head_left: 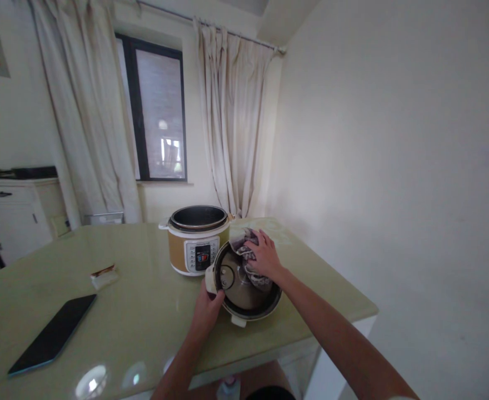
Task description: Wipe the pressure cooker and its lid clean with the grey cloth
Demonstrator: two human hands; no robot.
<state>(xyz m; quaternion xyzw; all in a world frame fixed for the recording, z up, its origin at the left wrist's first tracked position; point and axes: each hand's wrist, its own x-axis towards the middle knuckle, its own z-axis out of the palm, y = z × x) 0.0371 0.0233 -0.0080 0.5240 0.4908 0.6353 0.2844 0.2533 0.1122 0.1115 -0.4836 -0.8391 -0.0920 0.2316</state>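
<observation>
A round pressure cooker lid (244,297) is tilted up over the table with its metal underside facing me. My left hand (208,308) grips it at the white handle on its left side. In my right hand (264,256) is a bunched patterned cloth (253,272), pressed against the upper right of the lid's inner face. The fingers curl over the cloth near the rim. Just behind the lid stands the electric pressure cooker (180,247), white and gold with a front control panel, its top uncovered and a dark inner pot (198,215) showing.
A dark tablet (55,333) lies on the glossy green table (140,294) at the left. Beyond it is a small clear packet (104,276). A bare wall (394,166) runs along the right. Under the front edge, a bottle (228,388) is partly visible.
</observation>
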